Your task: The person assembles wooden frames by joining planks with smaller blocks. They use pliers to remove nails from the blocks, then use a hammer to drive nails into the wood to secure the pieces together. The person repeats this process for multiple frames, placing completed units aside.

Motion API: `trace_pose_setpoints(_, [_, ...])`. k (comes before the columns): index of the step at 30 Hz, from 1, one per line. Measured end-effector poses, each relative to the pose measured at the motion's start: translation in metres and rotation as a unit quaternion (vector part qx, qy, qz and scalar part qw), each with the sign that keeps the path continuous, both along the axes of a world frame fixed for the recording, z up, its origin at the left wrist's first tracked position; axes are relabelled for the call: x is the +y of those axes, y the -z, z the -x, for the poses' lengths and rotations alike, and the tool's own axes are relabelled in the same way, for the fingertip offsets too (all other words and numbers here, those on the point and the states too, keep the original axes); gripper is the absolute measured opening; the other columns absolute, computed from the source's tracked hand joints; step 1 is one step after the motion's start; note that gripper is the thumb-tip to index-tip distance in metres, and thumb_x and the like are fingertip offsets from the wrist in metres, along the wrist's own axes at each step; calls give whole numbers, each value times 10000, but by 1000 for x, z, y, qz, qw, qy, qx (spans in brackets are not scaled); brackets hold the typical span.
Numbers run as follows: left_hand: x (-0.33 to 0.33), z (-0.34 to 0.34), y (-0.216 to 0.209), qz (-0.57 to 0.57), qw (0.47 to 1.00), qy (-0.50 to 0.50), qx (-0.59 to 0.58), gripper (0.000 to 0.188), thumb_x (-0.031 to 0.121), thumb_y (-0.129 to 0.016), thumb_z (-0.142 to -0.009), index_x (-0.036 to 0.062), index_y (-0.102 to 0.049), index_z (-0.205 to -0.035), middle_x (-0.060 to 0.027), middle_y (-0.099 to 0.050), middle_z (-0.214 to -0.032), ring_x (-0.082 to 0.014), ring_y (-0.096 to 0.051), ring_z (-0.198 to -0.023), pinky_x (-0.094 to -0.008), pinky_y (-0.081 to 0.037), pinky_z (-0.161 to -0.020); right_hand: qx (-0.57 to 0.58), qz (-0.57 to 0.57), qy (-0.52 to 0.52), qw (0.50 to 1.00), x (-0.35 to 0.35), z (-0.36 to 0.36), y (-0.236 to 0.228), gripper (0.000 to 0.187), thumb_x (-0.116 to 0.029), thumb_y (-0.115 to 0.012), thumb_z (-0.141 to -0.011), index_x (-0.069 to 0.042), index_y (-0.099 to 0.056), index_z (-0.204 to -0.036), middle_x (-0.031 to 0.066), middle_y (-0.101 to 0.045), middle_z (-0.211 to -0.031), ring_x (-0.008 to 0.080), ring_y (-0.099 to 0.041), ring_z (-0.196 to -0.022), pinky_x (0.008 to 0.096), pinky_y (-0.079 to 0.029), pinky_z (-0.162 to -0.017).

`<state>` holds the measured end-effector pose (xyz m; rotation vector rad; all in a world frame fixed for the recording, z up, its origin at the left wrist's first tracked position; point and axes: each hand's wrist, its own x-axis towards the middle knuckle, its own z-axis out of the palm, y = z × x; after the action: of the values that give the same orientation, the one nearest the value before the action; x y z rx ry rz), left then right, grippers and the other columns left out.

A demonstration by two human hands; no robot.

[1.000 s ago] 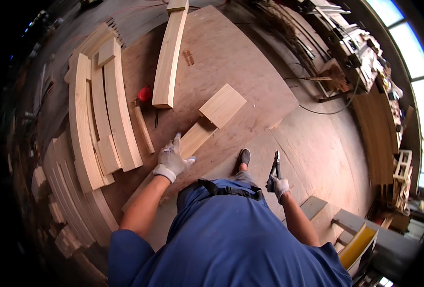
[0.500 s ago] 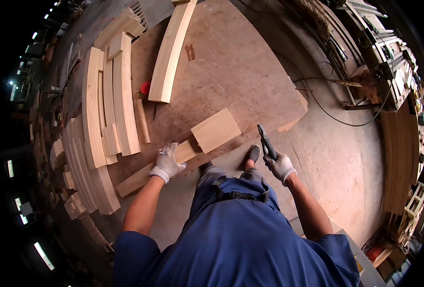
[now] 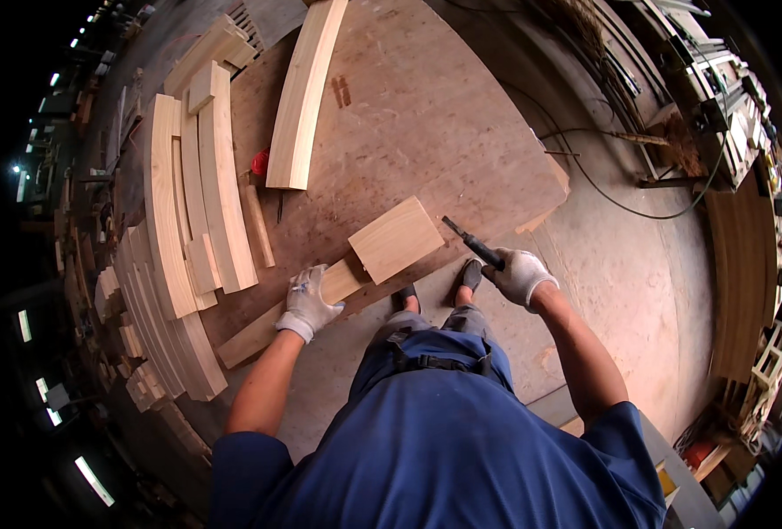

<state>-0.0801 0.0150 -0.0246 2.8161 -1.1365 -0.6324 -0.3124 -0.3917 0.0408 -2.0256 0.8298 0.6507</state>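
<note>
Spreading its thumb and fingers over the long board (image 3: 345,279), the left hand (image 3: 310,301) rests there (whether it truly clamps the wood, I cannot tell). To its right, and ahead of both hands, the wooden block (image 3: 397,239) sits at the board's far end. The right hand (image 3: 523,275) is closed around dark pliers (image 3: 477,246), whose tip points left, near the block but apart from it. Beyond the left hand, on the same surface (image 3: 461,115), lie a wooden stick (image 3: 259,227) and, farther left, curved timbers (image 3: 226,176). With the board this close to the edge below the 2 hands, a light left-hand hold could let a knock swivel it off; a careless swing of the pliers might dent the block's pale face.
</note>
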Motion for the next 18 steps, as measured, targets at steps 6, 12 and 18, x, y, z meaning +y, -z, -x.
trace_pose_setpoints(6, [-23, -3, -30, 25, 997, -23, 64, 967, 475, -907, -813, 52, -487, -1574, -208, -616, -1497, -397, -573, -1404, -517, -428, -1199, 34, 34, -75, 996, -17, 2, -12, 363, -392, -689, -983, -75, -768, -1142, 233, -777, -1023, 442, -742, -1027, 523, -568, -882])
trace_pose_setpoints(12, [-88, -9, -7, 258, 943, -159, 137, 700, 390, -751, -1009, 11, -529, -1554, -250, -606, -1536, -421, -568, -1433, -484, -451, -1194, 29, 73, -161, 984, -31, -13, -21, 318, -348, -703, -992, -79, -754, -1156, 221, -778, -1037, 434, -738, -1042, 518, -573, -886])
trace_pose_setpoints(18, [-128, -1, 9, 228, 956, -170, 79, 621, 454, -734, -1011, 20, -629, -1442, -229, -700, -1419, -400, -665, -1318, -462, -510, -1126, 83, 54, -228, 969, -53, -39, -34, 338, -336, -688, -1000, -89, -774, -1213, 212, -782, -1157, 414, -732, -1142, 497, -581, -955])
